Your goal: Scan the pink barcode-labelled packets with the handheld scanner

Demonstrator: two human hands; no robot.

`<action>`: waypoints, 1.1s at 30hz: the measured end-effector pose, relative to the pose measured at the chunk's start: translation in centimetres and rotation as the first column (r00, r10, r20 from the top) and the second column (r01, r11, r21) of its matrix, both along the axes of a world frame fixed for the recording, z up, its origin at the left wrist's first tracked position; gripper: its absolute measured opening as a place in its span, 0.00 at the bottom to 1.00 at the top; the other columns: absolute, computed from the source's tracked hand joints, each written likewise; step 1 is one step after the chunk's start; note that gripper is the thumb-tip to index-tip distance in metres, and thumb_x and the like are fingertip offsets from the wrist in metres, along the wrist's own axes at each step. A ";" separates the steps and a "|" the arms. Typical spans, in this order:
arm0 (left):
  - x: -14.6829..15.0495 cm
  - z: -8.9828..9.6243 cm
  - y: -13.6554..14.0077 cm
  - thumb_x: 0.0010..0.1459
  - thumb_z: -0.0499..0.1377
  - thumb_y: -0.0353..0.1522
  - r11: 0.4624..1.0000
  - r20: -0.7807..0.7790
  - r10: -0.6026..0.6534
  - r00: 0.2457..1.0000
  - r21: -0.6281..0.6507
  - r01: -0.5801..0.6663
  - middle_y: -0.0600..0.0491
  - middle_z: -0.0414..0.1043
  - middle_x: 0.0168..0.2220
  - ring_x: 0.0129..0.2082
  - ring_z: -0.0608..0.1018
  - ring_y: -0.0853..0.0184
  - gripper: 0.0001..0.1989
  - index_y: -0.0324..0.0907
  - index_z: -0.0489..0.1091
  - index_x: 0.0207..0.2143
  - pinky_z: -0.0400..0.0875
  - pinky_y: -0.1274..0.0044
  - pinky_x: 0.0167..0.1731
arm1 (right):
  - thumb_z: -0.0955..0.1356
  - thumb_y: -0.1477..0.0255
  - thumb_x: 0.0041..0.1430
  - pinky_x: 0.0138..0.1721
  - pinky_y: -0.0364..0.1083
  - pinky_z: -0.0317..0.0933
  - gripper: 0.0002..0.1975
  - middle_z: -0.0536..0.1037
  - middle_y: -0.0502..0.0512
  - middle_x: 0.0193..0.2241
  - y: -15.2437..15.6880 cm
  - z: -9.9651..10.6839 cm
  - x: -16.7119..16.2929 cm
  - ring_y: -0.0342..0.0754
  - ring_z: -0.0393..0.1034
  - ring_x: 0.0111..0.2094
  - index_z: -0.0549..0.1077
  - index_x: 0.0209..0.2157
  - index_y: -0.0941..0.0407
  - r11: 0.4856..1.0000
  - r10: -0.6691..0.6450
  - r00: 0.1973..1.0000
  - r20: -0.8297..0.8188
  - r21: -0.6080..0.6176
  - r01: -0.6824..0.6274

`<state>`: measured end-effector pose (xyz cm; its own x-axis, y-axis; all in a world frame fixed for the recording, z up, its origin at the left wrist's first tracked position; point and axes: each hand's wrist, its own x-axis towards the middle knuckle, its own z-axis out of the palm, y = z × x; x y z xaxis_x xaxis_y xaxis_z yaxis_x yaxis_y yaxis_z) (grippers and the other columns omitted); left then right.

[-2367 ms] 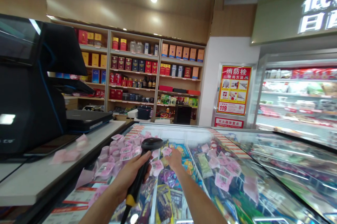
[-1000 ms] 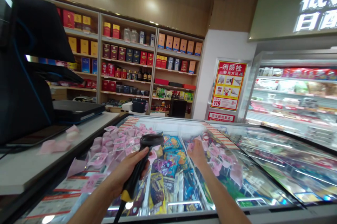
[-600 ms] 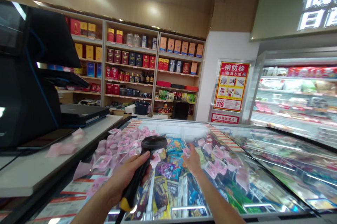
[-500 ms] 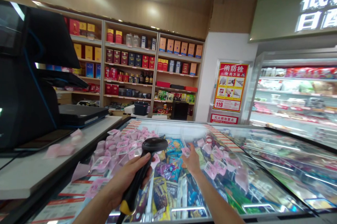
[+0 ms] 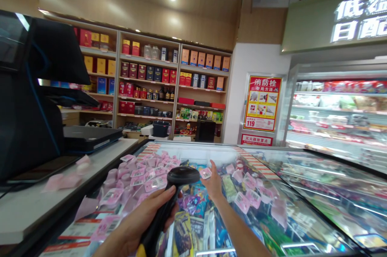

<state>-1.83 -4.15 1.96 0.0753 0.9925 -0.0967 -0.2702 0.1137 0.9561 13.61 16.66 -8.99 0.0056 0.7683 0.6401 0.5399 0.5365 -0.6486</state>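
My left hand [image 5: 151, 210] is wrapped round the handle of a black and yellow barcode scanner [image 5: 183, 175], with its head pointing forward and right. Just right of that head, my right hand [image 5: 213, 184] grips a small pink cup [image 5: 205, 173] with a barcode label facing up. Part of the grip is hidden behind the hand. On the glass freezer lid to the left lies a heap of similar pink cups [image 5: 137, 181]. A looser group of pink cups [image 5: 249, 197] is spread on the right side.
Colourful ice cream packs [image 5: 184, 233] show through the glass under my hands. A white counter [image 5: 36, 204] with a dark checkout terminal [image 5: 27, 120] and several pink pieces [image 5: 63, 181] stands at left. More glass-topped freezers [image 5: 329, 192] run along the right. Shelves of boxed goods [image 5: 148, 72] line the back.
The scanner has moved slightly right and the pink cup in my right hand slightly left, so the two are closer. The cup's label now shows more fully. My view has tilted up a little.
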 end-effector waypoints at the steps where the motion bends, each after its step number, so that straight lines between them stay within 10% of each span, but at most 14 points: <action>1: -0.1 0.1 0.0 0.45 0.54 0.42 1.000 0.006 0.006 1.000 0.005 -0.006 0.57 0.64 0.15 0.12 0.63 0.77 0.14 0.39 0.62 0.26 0.53 0.84 0.12 | 0.65 0.75 0.38 0.36 0.45 0.59 0.35 0.72 0.55 0.34 0.1 0.0 0.0 0.48 0.67 0.34 0.51 0.52 0.60 1.000 -0.019 1.000 0.007 -0.008 0.019; 13: -3.3 -0.2 0.2 0.45 0.55 0.41 0.990 0.036 0.137 0.990 0.001 -0.138 0.58 0.64 0.16 0.13 0.63 0.77 0.13 0.40 0.63 0.26 0.57 0.83 0.14 | 0.64 0.76 0.40 0.47 0.49 0.52 0.22 0.69 0.65 0.41 2.4 -1.3 -2.9 0.56 0.60 0.46 0.66 0.42 0.65 0.979 -0.123 0.981 0.147 -0.144 0.144; 20: -4.2 -0.9 0.2 0.45 0.54 0.42 0.989 0.029 0.147 0.989 -0.011 -0.147 0.58 0.64 0.16 0.13 0.63 0.77 0.14 0.39 0.64 0.27 0.57 0.83 0.14 | 0.56 0.68 0.52 0.50 0.48 0.48 0.22 0.61 0.61 0.50 2.7 -0.8 -5.4 0.51 0.52 0.52 0.61 0.47 0.63 0.922 0.078 0.988 -0.130 -0.369 -0.121; 28: -3.1 -0.7 0.0 0.44 0.55 0.42 0.989 0.022 0.145 0.989 -0.025 -0.145 0.58 0.64 0.16 0.12 0.63 0.77 0.15 0.39 0.63 0.27 0.56 0.84 0.13 | 0.48 0.60 0.55 0.52 0.44 0.44 0.30 0.55 0.60 0.53 2.4 -1.0 -6.6 0.46 0.47 0.54 0.54 0.52 0.67 0.884 0.196 0.967 -0.165 -0.396 -0.247; 33: -2.1 -1.4 0.4 0.45 0.55 0.42 0.995 0.006 0.094 0.996 -0.024 -0.093 0.57 0.65 0.16 0.13 0.64 0.77 0.14 0.39 0.62 0.23 0.56 0.85 0.14 | 0.51 0.58 0.53 0.54 0.48 0.40 0.32 0.53 0.63 0.54 0.3 0.4 -1.9 0.50 0.43 0.55 0.53 0.52 0.66 0.955 0.134 0.991 0.027 -0.271 -0.122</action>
<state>-3.88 -3.75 0.60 -0.0169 0.9926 -0.1200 -0.2873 0.1101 0.9515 11.69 16.92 -8.55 -0.1282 0.9038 0.4083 0.5094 0.4132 -0.7548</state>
